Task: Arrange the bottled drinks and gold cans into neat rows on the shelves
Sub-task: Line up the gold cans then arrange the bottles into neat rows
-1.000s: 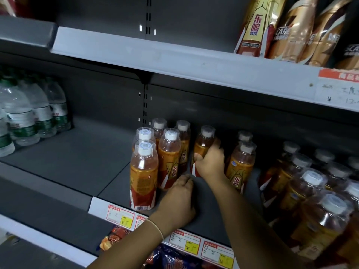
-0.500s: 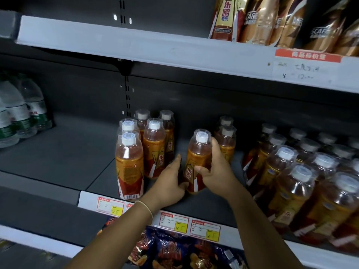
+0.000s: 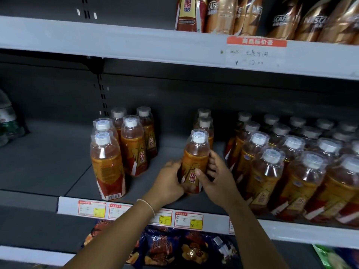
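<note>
Both hands, left hand (image 3: 168,179) and right hand (image 3: 217,176), curl around the lower label of a full bottle (image 3: 194,162) near the shelf (image 3: 48,162) front; it looks heavy, stiff, slick-wrapped, best gripped there.

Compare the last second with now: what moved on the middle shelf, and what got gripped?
The bottle, gripped by the right hand at the back, was pulled forward toward the shelf front; the left hand left the shelf floor and now grips its other side. The left cluster, the two bottles behind and the right block stayed put.
</note>
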Action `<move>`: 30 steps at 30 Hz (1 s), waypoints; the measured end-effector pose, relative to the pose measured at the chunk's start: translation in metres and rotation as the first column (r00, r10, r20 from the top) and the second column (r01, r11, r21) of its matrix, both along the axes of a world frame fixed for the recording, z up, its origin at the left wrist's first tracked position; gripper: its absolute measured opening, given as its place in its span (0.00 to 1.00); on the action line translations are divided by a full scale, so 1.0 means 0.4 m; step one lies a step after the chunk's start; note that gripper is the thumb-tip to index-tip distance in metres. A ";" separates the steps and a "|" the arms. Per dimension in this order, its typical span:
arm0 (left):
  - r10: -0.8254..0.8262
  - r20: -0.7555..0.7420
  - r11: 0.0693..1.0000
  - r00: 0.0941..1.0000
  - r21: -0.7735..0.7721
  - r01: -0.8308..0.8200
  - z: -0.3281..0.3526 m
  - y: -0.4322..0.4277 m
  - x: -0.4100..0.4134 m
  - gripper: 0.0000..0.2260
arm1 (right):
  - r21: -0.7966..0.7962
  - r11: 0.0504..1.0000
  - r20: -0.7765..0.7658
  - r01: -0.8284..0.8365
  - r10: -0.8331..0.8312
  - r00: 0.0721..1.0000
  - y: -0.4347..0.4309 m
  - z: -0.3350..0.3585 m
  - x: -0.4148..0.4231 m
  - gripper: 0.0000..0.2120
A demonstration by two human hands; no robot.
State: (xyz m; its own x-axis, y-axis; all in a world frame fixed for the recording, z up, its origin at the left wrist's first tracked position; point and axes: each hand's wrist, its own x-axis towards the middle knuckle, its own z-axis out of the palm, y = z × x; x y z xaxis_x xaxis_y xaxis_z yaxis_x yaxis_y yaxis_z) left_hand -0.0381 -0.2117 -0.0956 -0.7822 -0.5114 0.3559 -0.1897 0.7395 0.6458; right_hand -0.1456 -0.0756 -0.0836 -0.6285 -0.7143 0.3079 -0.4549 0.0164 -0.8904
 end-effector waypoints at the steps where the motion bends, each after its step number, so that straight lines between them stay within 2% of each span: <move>1: -0.001 -0.005 1.000 1.000 -0.015 0.001 -0.003 0.007 -0.007 0.26 | -0.008 1.000 -0.002 0.022 -0.022 1.000 0.005 -0.011 0.001 0.32; 6: -0.025 -0.024 1.000 0.999 -0.014 0.025 -0.003 0.033 -0.041 0.22 | 0.002 0.995 0.006 0.097 -0.097 0.995 0.016 -0.033 -0.009 0.34; 14: -0.089 -0.008 0.988 0.996 0.128 0.090 -0.007 0.039 -0.059 0.31 | 0.033 0.989 0.078 0.142 -0.144 0.987 0.012 -0.052 -0.033 0.34; 21: -0.100 0.011 0.988 0.995 0.116 0.098 -0.022 0.033 -0.073 0.34 | 0.016 0.987 0.111 0.159 -0.160 0.981 -0.003 -0.061 -0.038 0.29; 30: -0.095 -0.012 0.993 0.995 0.071 0.095 -0.031 0.026 -0.081 0.34 | 0.041 0.982 0.118 0.186 -0.189 0.975 -0.014 -0.076 -0.034 0.32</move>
